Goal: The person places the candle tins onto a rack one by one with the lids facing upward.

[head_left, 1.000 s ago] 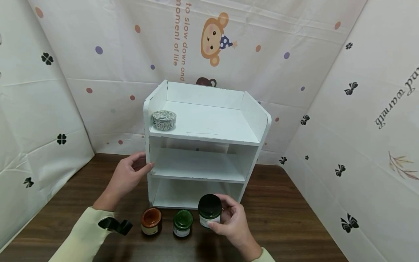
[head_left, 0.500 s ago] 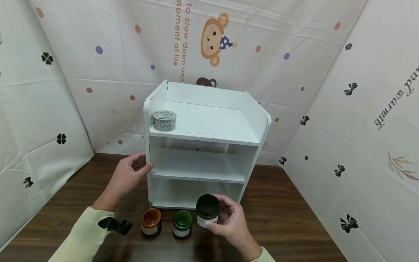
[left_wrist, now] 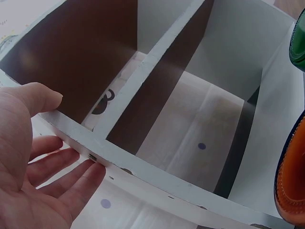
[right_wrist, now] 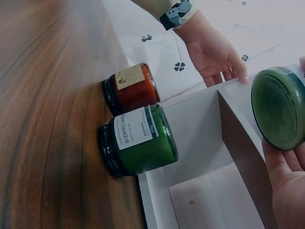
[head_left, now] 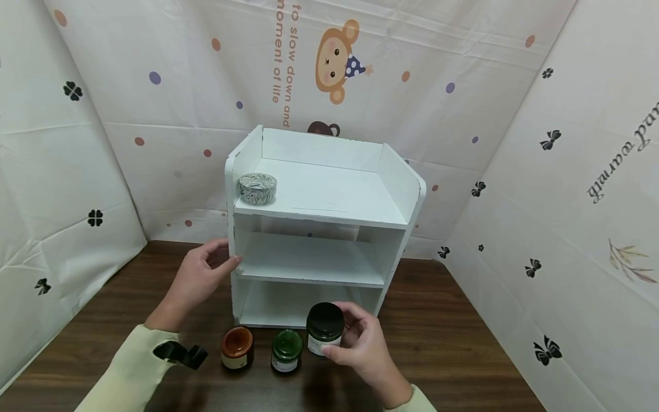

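My right hand (head_left: 360,343) grips a green scented candle jar (head_left: 324,346) with a black lid uppermost, close in front of the bottom shelf. Its glass base (right_wrist: 279,109) faces the right wrist view. My left hand (head_left: 198,280) holds the left side panel of the small white shelf unit (head_left: 324,280), thumb at the front edge, fingers along the outside. On the table before the unit, a green candle jar (head_left: 286,346) and an orange candle jar (head_left: 237,346) stand upside down on black lids, labels showing.
A round patterned tin (head_left: 258,189) sits at the left of the unit's top shelf. Printed white cloth (head_left: 180,103) hangs behind and on both sides. Dark wood table (head_left: 432,332) extends to the right of the unit.
My right hand has shifted a little left and slightly upward with the candle jar, toward the green jar on the table. The left hand stays in place on the side panel.
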`<move>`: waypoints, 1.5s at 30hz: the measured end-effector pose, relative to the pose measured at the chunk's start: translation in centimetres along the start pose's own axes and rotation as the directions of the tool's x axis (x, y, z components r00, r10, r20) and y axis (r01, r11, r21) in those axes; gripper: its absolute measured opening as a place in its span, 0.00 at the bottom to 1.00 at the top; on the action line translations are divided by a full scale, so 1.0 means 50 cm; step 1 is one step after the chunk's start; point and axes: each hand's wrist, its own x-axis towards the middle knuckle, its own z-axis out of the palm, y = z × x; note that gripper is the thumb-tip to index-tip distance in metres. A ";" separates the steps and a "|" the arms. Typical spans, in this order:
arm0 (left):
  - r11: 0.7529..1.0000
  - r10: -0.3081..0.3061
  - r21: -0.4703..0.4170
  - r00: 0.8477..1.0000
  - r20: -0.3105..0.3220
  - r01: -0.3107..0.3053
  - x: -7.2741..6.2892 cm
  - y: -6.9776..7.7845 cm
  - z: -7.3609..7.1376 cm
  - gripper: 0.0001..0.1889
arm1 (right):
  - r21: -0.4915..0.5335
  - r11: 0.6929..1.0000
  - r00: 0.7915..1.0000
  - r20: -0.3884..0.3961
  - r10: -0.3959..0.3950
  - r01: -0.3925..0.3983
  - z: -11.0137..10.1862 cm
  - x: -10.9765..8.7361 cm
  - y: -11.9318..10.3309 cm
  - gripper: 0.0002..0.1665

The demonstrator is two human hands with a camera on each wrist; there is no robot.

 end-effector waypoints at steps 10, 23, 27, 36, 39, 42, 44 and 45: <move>1.000 -0.006 -0.019 1.000 0.007 0.006 -0.002 0.006 -0.005 0.32 | -0.021 0.999 0.999 0.001 0.041 -0.041 0.004 0.013 -0.020 0.34; 1.000 -0.005 0.004 1.000 0.004 0.005 -0.002 -0.001 -0.006 0.32 | -0.021 0.999 0.999 0.003 0.043 -0.043 0.016 0.052 -0.046 0.35; 1.000 -0.003 0.007 1.000 0.007 0.003 0.001 -0.003 -0.005 0.32 | 0.001 0.999 0.999 0.024 0.035 -0.035 0.018 0.065 -0.054 0.35; 1.000 0.010 -0.004 1.000 0.009 -0.010 0.005 -0.004 -0.002 0.30 | 0.010 0.998 0.996 0.056 0.066 -0.067 0.022 0.083 -0.070 0.36; 1.000 0.006 -0.006 1.000 0.012 -0.006 0.005 -0.004 -0.002 0.30 | 0.007 0.996 0.995 0.060 0.084 -0.084 0.023 0.089 -0.075 0.36; 1.000 -0.006 -0.011 1.000 0.015 0.007 0.004 -0.003 -0.003 0.30 | -0.001 0.995 0.993 0.065 0.096 -0.096 0.025 0.097 -0.082 0.35; 1.000 -0.011 -0.014 1.000 0.015 0.011 0.004 -0.002 -0.004 0.31 | -0.013 0.995 0.992 0.069 0.103 -0.102 0.025 0.102 -0.088 0.35; 1.000 -0.011 -0.014 1.000 0.014 0.011 0.004 -0.002 -0.005 0.31 | -0.020 0.994 0.992 0.070 0.108 -0.107 0.026 0.105 -0.091 0.36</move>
